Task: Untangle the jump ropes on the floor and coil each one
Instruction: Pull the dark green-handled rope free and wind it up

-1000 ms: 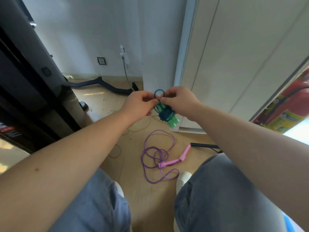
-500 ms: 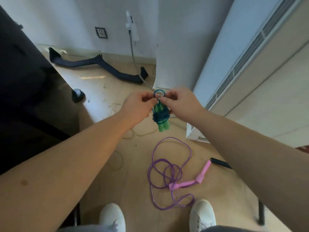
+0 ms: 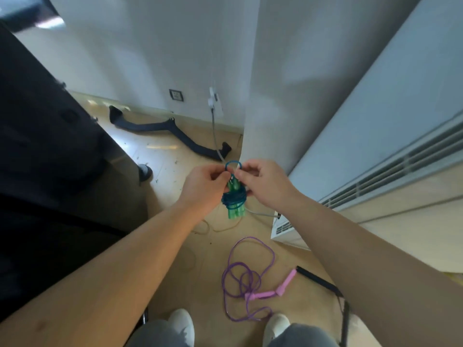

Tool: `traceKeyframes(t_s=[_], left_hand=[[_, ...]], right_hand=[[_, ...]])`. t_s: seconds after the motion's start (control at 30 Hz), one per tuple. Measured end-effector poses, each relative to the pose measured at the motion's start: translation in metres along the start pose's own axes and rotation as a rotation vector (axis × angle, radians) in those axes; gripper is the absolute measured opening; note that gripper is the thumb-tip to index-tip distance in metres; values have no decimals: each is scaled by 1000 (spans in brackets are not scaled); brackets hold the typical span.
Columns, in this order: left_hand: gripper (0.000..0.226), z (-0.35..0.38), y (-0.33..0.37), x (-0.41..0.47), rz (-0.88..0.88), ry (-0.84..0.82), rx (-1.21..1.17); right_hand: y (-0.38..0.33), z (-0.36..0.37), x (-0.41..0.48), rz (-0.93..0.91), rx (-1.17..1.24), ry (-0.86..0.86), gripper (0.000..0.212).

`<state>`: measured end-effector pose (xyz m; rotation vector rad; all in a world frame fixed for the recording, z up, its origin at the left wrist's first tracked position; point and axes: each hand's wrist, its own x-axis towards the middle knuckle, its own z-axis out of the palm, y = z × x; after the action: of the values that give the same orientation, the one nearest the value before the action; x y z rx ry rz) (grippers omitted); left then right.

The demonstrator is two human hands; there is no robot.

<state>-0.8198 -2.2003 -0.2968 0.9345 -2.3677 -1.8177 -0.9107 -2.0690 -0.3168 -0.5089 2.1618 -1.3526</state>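
The green rope [image 3: 234, 199] hangs in the air between both hands, above the floor [image 3: 162, 156]. Its teal cord is wound tight round two green handles [image 3: 235, 213], which stand upright side by side, and a small loop [image 3: 233, 161] of cord sticks up above the fingers. The left hand [image 3: 204, 189] has a closed grip, thumb and forefinger pinching the cord at the top of the bundle from the left. The right hand [image 3: 265, 184] pinches the same spot from the right, its other fingers curled.

Nearer the person, the purple rope [image 3: 246, 274] lies on the floor in loose, overlapping loops, with its pink handles [image 3: 275, 291] end to end at the right of them. A black handle [image 3: 318, 281] lies just beyond. Two white shoes [image 3: 181, 324] stand at the bottom edge, the right one just beside the purple cord. A grey cable [image 3: 214, 131] runs down the wall, behind the hands, to a white vented unit [image 3: 375, 146].
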Motion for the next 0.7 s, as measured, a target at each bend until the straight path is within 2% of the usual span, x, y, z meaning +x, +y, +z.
traceKeyframes(t_s=[0.2, 0.4, 0.53, 0.7], left_hand=[[17, -47, 135, -48, -22, 87, -25], [14, -76, 245, -84, 0, 140, -36], [13, -91, 287, -99, 38, 151, -42], [16, -118, 306, -98, 51, 183, -72]], right_hand=[[-140, -56, -25, -8, -26, -27, 7], [-249, -108, -47, -69, -39, -24, 12], [-294, -128, -53, -103, -59, -36, 7], [-330, -123, -43, -132, -98, -38, 13]])
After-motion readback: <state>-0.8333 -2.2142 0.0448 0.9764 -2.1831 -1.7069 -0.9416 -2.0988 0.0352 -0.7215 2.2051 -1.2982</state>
